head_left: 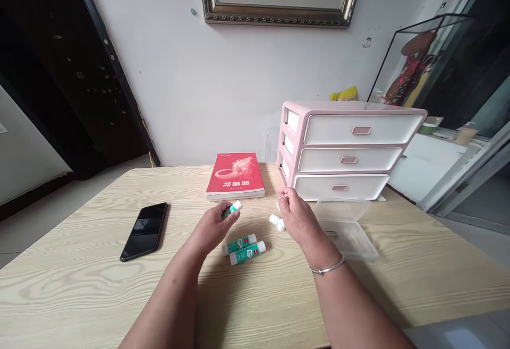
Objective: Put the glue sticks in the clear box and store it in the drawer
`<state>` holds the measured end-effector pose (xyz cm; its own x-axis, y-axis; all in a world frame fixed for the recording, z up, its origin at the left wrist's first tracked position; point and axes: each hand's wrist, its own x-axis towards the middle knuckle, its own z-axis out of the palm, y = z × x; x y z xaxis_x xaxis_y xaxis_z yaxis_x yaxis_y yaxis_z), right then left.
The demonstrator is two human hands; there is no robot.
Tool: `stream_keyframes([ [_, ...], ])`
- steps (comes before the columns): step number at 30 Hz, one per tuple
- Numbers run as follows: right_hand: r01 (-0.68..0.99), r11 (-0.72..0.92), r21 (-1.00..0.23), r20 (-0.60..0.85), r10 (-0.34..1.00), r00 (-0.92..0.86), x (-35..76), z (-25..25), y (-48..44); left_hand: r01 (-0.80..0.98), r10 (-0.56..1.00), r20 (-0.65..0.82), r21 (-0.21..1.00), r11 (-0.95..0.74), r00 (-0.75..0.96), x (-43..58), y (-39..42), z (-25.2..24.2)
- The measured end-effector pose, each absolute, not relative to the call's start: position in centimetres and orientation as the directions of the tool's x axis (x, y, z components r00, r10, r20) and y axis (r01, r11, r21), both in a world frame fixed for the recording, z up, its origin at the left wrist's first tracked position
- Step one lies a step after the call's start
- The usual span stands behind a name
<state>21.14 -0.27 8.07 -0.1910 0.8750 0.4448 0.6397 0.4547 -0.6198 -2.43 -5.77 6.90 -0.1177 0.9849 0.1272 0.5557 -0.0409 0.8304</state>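
My left hand [215, 227] is closed round a green and white glue stick [232, 209], its white end pointing up and right. Two more green glue sticks [247, 253] lie side by side on the table below it. My right hand [297, 216] has its fingers pinched together; a bit of something white shows at its left edge, too hidden to name. Just left of and beneath that hand, small white caps [278, 222] rest on the tabletop. An open clear plastic box [353, 240] is right of my right hand, partly behind the wrist.
A red book [236, 175] lies near the wall. Behind my right hand stands a pink and white drawer unit [348, 160] with a yellow packet [345, 94] behind its top. A black phone [144, 232] lies on the wooden table [79, 285] at the left.
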Motion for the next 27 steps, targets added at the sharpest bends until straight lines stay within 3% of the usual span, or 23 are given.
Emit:
stream_keyframes([
  [5,0.650,0.602,-0.463,0.407,0.796,-0.448,20.9,7.8,-1.1,0.811,0.989,0.141,0.583,-0.040,-0.052,-2.1,-4.7,5.0],
  [10,0.642,0.685,-0.345,0.320,0.729,-0.605,20.6,5.8,-1.0,0.881,0.994,0.103,0.467,-0.075,0.030,-1.8,-4.5,4.2],
  [15,0.656,0.682,-0.323,0.298,0.731,-0.614,20.9,5.1,-0.6,0.856,0.995,0.082,0.510,-0.083,0.048,-1.3,-5.2,5.3],
  [21,0.715,0.605,-0.350,0.361,0.792,-0.493,21.2,6.3,-0.3,0.844,0.998,0.064,0.534,-0.040,0.007,-1.5,-5.3,5.6],
  [27,0.804,0.450,-0.388,0.240,0.892,-0.384,21.2,5.6,0.6,0.845,1.000,0.002,0.535,-0.007,0.006,-1.6,-5.2,5.2],
])
